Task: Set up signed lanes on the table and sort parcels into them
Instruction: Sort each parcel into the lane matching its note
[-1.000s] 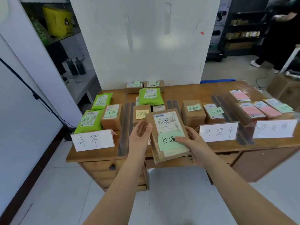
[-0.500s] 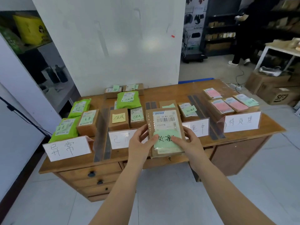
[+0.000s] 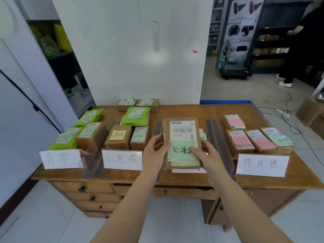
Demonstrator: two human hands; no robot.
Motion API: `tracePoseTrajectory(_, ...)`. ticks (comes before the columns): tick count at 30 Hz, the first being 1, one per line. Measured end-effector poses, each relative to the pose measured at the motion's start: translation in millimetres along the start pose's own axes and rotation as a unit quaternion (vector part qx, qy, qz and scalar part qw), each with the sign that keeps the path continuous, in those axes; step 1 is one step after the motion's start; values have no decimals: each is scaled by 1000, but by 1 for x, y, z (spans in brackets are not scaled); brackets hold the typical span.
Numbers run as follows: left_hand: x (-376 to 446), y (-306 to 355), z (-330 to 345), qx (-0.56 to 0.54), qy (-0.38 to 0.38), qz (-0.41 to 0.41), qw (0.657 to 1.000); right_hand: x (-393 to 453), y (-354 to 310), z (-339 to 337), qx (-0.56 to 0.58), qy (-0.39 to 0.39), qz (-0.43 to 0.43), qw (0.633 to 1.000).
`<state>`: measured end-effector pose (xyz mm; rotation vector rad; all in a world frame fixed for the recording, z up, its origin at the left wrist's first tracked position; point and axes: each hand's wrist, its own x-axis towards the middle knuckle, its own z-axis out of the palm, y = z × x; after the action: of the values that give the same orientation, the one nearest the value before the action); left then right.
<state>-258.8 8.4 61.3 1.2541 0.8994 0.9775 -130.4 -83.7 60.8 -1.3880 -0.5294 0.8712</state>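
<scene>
Counter (image 3: 184,112): wooden, lay beneath both hands.
Parcel (image 3: 181,142): brown, held between the hands above the counter's near middle lane.
Left hand (image 3: 154,151): gripped the parcel's left edge.
Right hand (image 3: 206,153): fingers on the green note (image 3: 180,151), holding the parcel's right side.

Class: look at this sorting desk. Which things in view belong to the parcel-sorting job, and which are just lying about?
Part of the job:
held parcel in left hand and right hand
lane signs
parcels with pink notes
green mailers

Lying about:
power strip on the floor
black cart
floor carton
</scene>
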Motion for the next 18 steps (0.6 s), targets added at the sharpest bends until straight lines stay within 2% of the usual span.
tracePoseTrajectory(9, 75, -10, 36, 16, 18, -16, 1000, 81, -6, -14, -3, -2, 20, 1000)
tracePoseTrajectory(14, 144, -15, 66, -1, -14, -31, 999, 154, -13, -18, -17, 22, 29, 999)
tracePoseTrajectory(18, 205, -16, 84, 39, -39, -33, 998, 216, -22, -18, -10, 43, 42, 998)
